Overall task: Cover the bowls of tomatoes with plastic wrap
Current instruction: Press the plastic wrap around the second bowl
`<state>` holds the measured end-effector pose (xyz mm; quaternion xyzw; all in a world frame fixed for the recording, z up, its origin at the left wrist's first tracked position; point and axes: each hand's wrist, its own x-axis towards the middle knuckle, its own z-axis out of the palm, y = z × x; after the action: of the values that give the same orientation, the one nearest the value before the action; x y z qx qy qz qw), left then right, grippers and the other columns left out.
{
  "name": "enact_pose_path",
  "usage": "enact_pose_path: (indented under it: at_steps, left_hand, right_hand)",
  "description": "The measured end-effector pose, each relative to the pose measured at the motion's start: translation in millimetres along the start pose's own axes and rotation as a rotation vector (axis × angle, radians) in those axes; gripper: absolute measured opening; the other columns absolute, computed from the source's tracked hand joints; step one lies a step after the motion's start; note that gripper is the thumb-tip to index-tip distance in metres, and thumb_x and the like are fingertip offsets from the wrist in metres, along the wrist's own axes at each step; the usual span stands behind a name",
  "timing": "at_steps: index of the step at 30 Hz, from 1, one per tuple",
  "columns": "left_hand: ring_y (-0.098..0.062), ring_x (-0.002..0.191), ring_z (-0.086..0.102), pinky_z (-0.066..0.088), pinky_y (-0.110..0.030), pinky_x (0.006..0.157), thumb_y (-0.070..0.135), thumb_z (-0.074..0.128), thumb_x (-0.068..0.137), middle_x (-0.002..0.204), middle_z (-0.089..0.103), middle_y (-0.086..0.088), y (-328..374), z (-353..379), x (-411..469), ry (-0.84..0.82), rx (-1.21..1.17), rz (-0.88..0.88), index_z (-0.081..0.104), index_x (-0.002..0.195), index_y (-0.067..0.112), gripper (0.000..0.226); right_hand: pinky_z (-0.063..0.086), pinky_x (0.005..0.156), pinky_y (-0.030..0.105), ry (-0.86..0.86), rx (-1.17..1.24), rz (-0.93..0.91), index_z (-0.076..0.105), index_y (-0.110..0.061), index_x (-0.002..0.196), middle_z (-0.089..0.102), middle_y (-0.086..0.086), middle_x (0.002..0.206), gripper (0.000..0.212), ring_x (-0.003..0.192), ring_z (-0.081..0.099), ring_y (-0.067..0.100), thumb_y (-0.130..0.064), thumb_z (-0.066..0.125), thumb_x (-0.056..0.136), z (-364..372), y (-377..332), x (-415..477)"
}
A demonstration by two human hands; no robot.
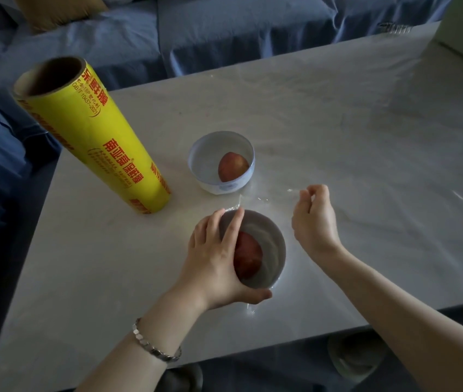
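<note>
- The near bowl [271,250], holding a tomato [248,257], sits at the table's [337,123] front edge with plastic wrap [261,200] stretched over it. The film is faint, so how well it is sealed is hard to tell.
- The left hand [213,261] cups the bowl, fingers over the rim and thumb round the near side. If it loosens, the bowl could skid.
- The right hand [313,219], fingers curled, seems to pinch the loose film. Too hard a tug may tear or bunch it.
- The far bowl [210,159] lies uncovered, and trailing film could catch it or tip the standing roll [97,137].
</note>
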<state>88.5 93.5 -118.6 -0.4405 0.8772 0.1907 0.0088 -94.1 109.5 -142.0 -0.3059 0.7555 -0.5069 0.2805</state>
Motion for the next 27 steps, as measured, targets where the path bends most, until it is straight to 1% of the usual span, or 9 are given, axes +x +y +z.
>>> enact_pose_path:
  at_steps: [6, 8, 10, 12, 13, 15, 18, 22, 27]
  left_hand:
    - [-0.021, 0.141, -0.008, 0.007, -0.038, 0.116, 0.075, 0.067, 0.051, 0.153, -0.01, 0.002, 4.0, -0.8, -1.8, 0.002, 0.006, -0.028, -0.017, 0.143, 0.035, 0.132]
    - [-0.023, 0.141, -0.008, 0.005, -0.038, 0.116, 0.077, 0.066, 0.051, 0.153, -0.009, 0.0, 8.7, 1.3, -2.4, 0.013, 0.008, -0.068, -0.018, 0.144, 0.033, 0.132]
    - [-0.026, 0.142, -0.005, 0.006, -0.04, 0.115, 0.08, 0.062, 0.05, 0.154, -0.007, -0.005, 13.4, 4.7, -4.9, 0.044, 0.003, -0.133, -0.018, 0.145, 0.031, 0.133]
    - [-0.033, 0.141, 0.004, 0.013, -0.045, 0.113, 0.085, 0.053, 0.046, 0.154, 0.003, -0.013, 20.7, 10.3, -8.0, 0.112, -0.031, -0.224, -0.01, 0.147, 0.027, 0.132]
    - [-0.038, 0.14, 0.011, 0.02, -0.049, 0.111, 0.086, 0.048, 0.044, 0.153, 0.01, -0.017, 25.1, 13.0, -8.3, 0.166, -0.051, -0.28, -0.002, 0.149, 0.023, 0.132]
    - [-0.045, 0.137, 0.021, 0.027, -0.054, 0.105, 0.083, 0.054, 0.044, 0.15, 0.021, -0.025, 34.8, 15.2, -5.4, 0.256, -0.121, -0.394, 0.012, 0.149, 0.015, 0.132]
    - [-0.039, 0.142, 0.009, 0.021, -0.051, 0.109, 0.075, 0.068, 0.051, 0.154, 0.007, -0.023, 43.2, 12.6, -2.8, 0.205, -0.186, -0.485, 0.0, 0.149, 0.019, 0.132]
    - [-0.031, 0.144, -0.004, 0.013, -0.048, 0.114, 0.073, 0.069, 0.052, 0.156, -0.011, -0.009, 27.5, 1.5, -13.4, 0.086, -0.181, -0.403, -0.014, 0.146, 0.028, 0.133]
    - [-0.016, 0.141, -0.026, -0.005, -0.042, 0.118, 0.068, 0.076, 0.046, 0.153, -0.029, 0.002, -5.0, -21.5, -13.0, -0.049, -0.058, -0.142, -0.033, 0.133, 0.041, 0.142]
  right_hand:
    - [0.046, 0.072, 0.04, 0.012, -0.039, 0.225, 0.037, -0.012, 0.092, 0.051, 0.011, 0.086, 0.014, 0.076, 0.05, 0.028, -0.024, 0.033, 0.097, 16.5, 19.2, 19.2]
    - [0.043, 0.066, 0.032, -0.014, -0.082, 0.258, 0.039, -0.011, 0.087, 0.05, 0.009, 0.082, 0.014, 0.073, 0.05, 0.027, -0.022, 0.035, 0.096, 22.7, 20.7, 23.1]
    - [0.039, 0.054, 0.028, -0.066, -0.09, 0.312, 0.041, -0.012, 0.072, 0.047, 0.006, 0.068, 0.022, 0.06, 0.048, 0.025, -0.019, 0.038, 0.093, 20.5, 17.7, 25.5]
    - [0.041, 0.046, 0.025, -0.131, 0.13, 0.439, 0.045, -0.01, 0.066, 0.048, 0.007, 0.058, 0.03, 0.048, 0.047, 0.022, -0.021, 0.04, 0.093, 9.2, 12.1, 23.0]
    - [0.046, 0.048, 0.026, -0.184, 0.276, 0.519, 0.05, -0.007, 0.069, 0.052, 0.009, 0.059, 0.034, 0.05, 0.051, 0.022, -0.027, 0.04, 0.095, 1.1, 8.5, 19.1]
    - [0.053, 0.063, 0.033, -0.359, 0.389, 0.607, 0.056, -0.003, 0.079, 0.061, 0.014, 0.069, 0.043, 0.062, 0.059, 0.025, -0.039, 0.038, 0.097, -12.3, 7.8, 6.5]
    - [0.051, 0.071, 0.029, -0.555, 0.354, 0.573, 0.061, -0.004, 0.084, 0.063, 0.013, 0.079, 0.042, 0.069, 0.06, 0.021, -0.039, 0.04, 0.095, -19.1, 17.1, -14.5]
    - [0.043, 0.063, 0.024, -0.588, 0.352, 0.464, 0.058, -0.011, 0.079, 0.056, 0.004, 0.073, 0.031, 0.063, 0.051, 0.014, -0.034, 0.045, 0.094, -15.3, 17.6, -24.5]
    - [0.041, 0.059, 0.022, -0.519, 0.272, 0.389, 0.056, -0.016, 0.083, 0.051, -0.001, 0.069, 0.02, 0.059, 0.048, 0.011, -0.031, 0.049, 0.094, -3.4, 7.6, -22.2]
